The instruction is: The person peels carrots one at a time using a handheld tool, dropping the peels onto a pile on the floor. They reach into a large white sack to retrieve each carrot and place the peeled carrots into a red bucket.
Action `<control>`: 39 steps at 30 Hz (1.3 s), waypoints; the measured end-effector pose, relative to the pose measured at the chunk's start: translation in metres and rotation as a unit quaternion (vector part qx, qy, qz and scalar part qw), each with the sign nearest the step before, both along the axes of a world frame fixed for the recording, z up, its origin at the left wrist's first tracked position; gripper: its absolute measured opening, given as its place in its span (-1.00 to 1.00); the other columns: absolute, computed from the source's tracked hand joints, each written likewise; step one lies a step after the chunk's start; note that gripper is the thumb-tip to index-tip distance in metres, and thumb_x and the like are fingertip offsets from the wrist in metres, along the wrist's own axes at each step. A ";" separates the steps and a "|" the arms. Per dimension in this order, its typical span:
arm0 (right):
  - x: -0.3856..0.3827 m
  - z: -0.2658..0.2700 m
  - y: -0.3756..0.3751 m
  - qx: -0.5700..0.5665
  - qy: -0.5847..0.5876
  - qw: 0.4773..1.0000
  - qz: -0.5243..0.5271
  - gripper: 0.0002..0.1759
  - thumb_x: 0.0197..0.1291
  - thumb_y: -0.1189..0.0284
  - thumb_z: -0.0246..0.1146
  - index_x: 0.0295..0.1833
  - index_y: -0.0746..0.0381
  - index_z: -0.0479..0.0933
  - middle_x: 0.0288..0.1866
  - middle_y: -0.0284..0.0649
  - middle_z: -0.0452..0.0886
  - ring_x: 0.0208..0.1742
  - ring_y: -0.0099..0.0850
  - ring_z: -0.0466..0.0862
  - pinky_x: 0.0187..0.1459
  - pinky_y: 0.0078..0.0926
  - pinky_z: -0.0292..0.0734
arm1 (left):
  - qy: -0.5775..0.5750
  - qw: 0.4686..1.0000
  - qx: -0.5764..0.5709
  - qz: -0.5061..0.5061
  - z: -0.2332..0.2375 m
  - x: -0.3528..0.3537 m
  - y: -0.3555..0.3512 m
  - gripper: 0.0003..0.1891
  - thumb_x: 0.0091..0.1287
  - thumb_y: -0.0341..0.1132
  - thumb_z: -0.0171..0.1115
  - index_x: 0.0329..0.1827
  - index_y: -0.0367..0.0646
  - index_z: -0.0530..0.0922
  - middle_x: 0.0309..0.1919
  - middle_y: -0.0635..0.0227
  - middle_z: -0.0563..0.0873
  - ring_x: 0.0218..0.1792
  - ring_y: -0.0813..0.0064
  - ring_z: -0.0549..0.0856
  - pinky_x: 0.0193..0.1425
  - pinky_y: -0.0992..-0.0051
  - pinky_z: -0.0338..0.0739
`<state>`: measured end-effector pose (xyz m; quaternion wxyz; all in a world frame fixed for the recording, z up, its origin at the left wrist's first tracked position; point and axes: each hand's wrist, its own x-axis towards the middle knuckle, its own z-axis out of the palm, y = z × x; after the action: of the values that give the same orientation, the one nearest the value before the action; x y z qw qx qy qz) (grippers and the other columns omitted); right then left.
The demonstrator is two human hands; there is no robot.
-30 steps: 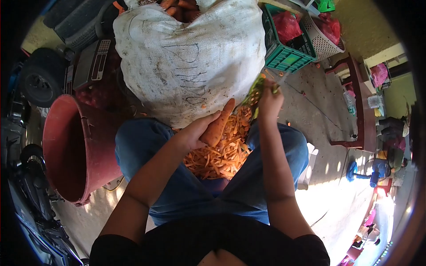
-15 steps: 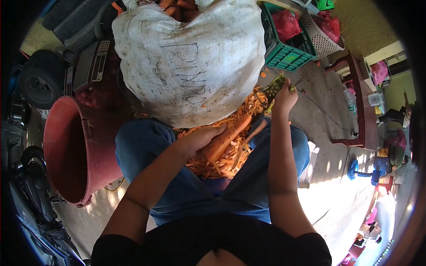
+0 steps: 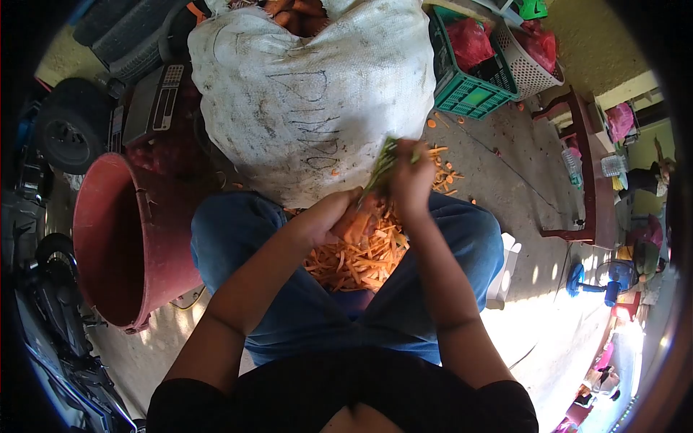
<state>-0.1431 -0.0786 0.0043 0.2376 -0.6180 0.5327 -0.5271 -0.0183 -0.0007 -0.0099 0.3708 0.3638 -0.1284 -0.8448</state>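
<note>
My left hand (image 3: 326,218) is closed around the thick end of a large carrot (image 3: 355,229), held slanting over my lap. Just above it, my right hand (image 3: 412,180) grips a green peeler (image 3: 383,164), blurred by motion. The peeler is at the carrot's far end; whether its edge touches the skin is hidden. Beneath both hands lies a heap of orange carrot peels (image 3: 361,263) between my knees, on something dark blue that is mostly covered.
A big white sack (image 3: 310,101) with carrots (image 3: 303,16) in its mouth stands directly ahead. At left is a red barrel (image 3: 170,231) lying tilted. A green crate (image 3: 476,97) and a white basket (image 3: 530,72) stand at the upper right, a blue fan (image 3: 613,278) farther right.
My right hand has swung inward and left with the peeler, from beyond my right knee to the carrot. A loose peel strip seen in the air beside the carrot is no longer visible.
</note>
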 end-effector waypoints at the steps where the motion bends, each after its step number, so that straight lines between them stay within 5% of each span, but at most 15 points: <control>1: -0.015 -0.004 -0.019 -0.003 0.007 0.998 -0.066 -0.74 0.12 0.35 0.06 -0.44 0.34 0.44 -0.63 -0.23 0.49 -0.60 -0.51 0.43 -0.52 -0.53 0.34 | -0.009 0.997 -0.061 -0.052 -0.005 0.000 0.001 -0.60 0.29 -0.09 -0.25 -0.14 -0.26 0.39 -0.37 0.20 0.56 -0.41 0.45 0.58 -0.33 0.46 0.52; 5: -0.063 0.000 -0.058 0.009 0.080 0.966 -0.247 -0.71 0.12 0.33 0.07 -0.50 0.33 0.44 -0.71 -0.27 0.45 -0.70 -0.54 0.37 -0.59 -0.54 0.31 | -0.081 0.993 0.014 -0.081 0.034 -0.003 0.008 -0.62 0.28 -0.08 -0.19 -0.12 -0.25 0.34 -0.44 0.29 0.51 -0.39 0.47 0.55 -0.42 0.51 0.49; 10: -0.027 0.016 -0.024 0.064 -0.148 0.986 -0.043 -0.73 0.12 0.35 0.06 -0.44 0.36 0.44 -0.63 -0.24 0.47 -0.57 -0.54 0.44 -0.54 -0.55 0.32 | -0.043 0.998 0.044 0.015 0.015 0.000 -0.005 -0.58 0.25 -0.03 -0.16 -0.09 -0.23 0.35 -0.45 0.28 0.52 -0.42 0.48 0.55 -0.38 0.42 0.51; 15: 0.010 0.020 0.021 0.071 -0.028 0.990 0.117 -0.77 0.12 0.35 0.05 -0.37 0.33 0.43 -0.54 -0.24 0.46 -0.48 -0.53 0.43 -0.40 -0.55 0.34 | 0.065 0.986 0.088 0.124 -0.002 -0.006 -0.008 -0.64 0.28 -0.09 -0.23 -0.14 -0.19 0.38 -0.47 0.29 0.54 -0.45 0.46 0.56 -0.39 0.40 0.50; 19: 0.005 0.013 0.008 0.052 0.062 0.996 0.036 -0.79 0.11 0.40 0.05 -0.41 0.35 0.42 -0.55 -0.15 0.48 -0.53 -0.40 0.46 -0.44 -0.50 0.35 | 0.018 0.989 0.059 0.136 0.006 -0.005 -0.003 -0.65 0.30 -0.12 -0.28 -0.12 -0.20 0.36 -0.47 0.26 0.54 -0.47 0.44 0.56 -0.41 0.45 0.49; 21: -0.023 -0.004 -0.032 -0.038 0.004 0.996 -0.076 -0.81 0.11 0.40 0.06 -0.42 0.31 0.45 -0.57 -0.12 0.51 -0.57 -0.44 0.47 -0.50 -0.51 0.37 | 0.017 1.000 0.002 -0.020 0.023 -0.006 0.003 -0.65 0.31 -0.13 -0.29 -0.11 -0.22 0.34 -0.43 0.31 0.54 -0.50 0.53 0.55 -0.43 0.55 0.52; 23: -0.053 0.021 -0.051 -0.017 0.104 0.960 -0.261 -0.74 0.12 0.34 0.04 -0.46 0.31 0.45 -0.64 -0.20 0.49 -0.63 -0.48 0.45 -0.54 -0.53 0.34 | -0.010 0.999 0.009 -0.039 0.022 -0.008 0.009 -0.64 0.31 -0.12 -0.28 -0.09 -0.23 0.33 -0.42 0.31 0.52 -0.49 0.51 0.55 -0.43 0.53 0.52; 24: -0.060 0.022 -0.052 -0.018 0.104 0.960 -0.260 -0.74 0.12 0.34 0.04 -0.46 0.31 0.45 -0.64 -0.20 0.49 -0.63 -0.48 0.45 -0.54 -0.53 0.34 | -0.042 0.997 0.017 -0.058 0.022 -0.007 0.010 -0.63 0.30 -0.11 -0.27 -0.07 -0.24 0.31 -0.41 0.31 0.51 -0.47 0.49 0.55 -0.43 0.51 0.53; 26: -0.068 0.025 -0.053 0.045 -0.057 0.972 -0.223 -0.74 0.11 0.34 0.05 -0.48 0.32 0.43 -0.63 -0.14 0.49 -0.61 -0.36 0.49 -0.55 -0.43 0.33 | -0.003 1.000 0.009 -0.017 0.010 0.001 0.003 -0.62 0.30 -0.12 -0.26 -0.03 -0.24 0.29 -0.41 0.26 0.50 -0.46 0.45 0.55 -0.40 0.48 0.51; 28: -0.050 0.022 -0.041 -0.005 -0.024 0.990 -0.138 -0.73 0.13 0.34 0.04 -0.41 0.35 0.45 -0.64 -0.25 0.46 -0.62 -0.54 0.40 -0.59 -0.54 0.28 | 0.040 0.999 0.004 0.029 0.006 0.002 -0.004 -0.61 0.30 -0.12 -0.26 0.01 -0.24 0.26 -0.41 0.21 0.50 -0.45 0.41 0.55 -0.37 0.45 0.50; 31: -0.009 0.030 -0.001 0.132 -0.121 0.984 0.025 -0.75 0.13 0.34 0.05 -0.36 0.34 0.46 -0.58 -0.26 0.47 -0.56 -0.53 0.40 -0.48 -0.56 0.32 | -0.015 0.991 0.053 0.119 0.014 -0.001 -0.009 -0.63 0.30 -0.11 -0.28 -0.03 -0.21 0.28 -0.37 0.26 0.52 -0.40 0.37 0.56 -0.28 0.35 0.50; 32: -0.001 0.020 0.007 0.123 -0.080 0.987 0.058 -0.75 0.12 0.34 0.06 -0.36 0.34 0.45 -0.54 -0.20 0.49 -0.50 -0.50 0.43 -0.43 -0.52 0.34 | -0.017 0.991 0.053 0.119 0.000 0.001 -0.010 -0.63 0.30 -0.11 -0.28 -0.03 -0.21 0.28 -0.37 0.26 0.52 -0.40 0.37 0.56 -0.28 0.35 0.50; 33: 0.007 0.028 0.018 0.075 -0.028 0.992 0.094 -0.70 0.14 0.28 0.03 -0.39 0.33 0.42 -0.60 -0.34 0.42 -0.53 -0.61 0.38 -0.49 -0.63 0.28 | 0.047 0.990 0.036 0.127 -0.027 0.002 -0.011 -0.64 0.30 -0.11 -0.29 -0.05 -0.19 0.30 -0.35 0.27 0.54 -0.39 0.35 0.56 -0.29 0.31 0.50; 37: 0.013 0.017 0.016 0.107 -0.017 0.990 0.089 -0.73 0.15 0.33 0.02 -0.39 0.35 0.41 -0.62 -0.30 0.42 -0.56 -0.57 0.38 -0.47 -0.58 0.30 | 0.086 0.985 0.054 0.143 -0.018 -0.004 -0.003 -0.64 0.31 -0.11 -0.35 -0.10 -0.14 0.34 -0.32 0.27 0.57 -0.38 0.34 0.57 -0.28 0.29 0.50; 39: 0.012 0.023 0.013 0.091 -0.030 0.993 0.072 -0.72 0.13 0.35 0.04 -0.40 0.39 0.42 -0.65 -0.06 0.45 -0.61 -0.31 0.48 -0.52 -0.44 0.33 | 0.091 0.988 0.046 0.113 -0.017 -0.001 -0.001 -0.66 0.32 -0.14 -0.35 -0.11 -0.14 0.35 -0.32 0.28 0.56 -0.36 0.36 0.57 -0.27 0.32 0.50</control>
<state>-0.1310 -0.0658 0.0271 0.3458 -0.6148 0.5251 -0.4762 -0.0192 -0.0019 -0.0267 0.4564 0.3147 -0.0132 -0.8322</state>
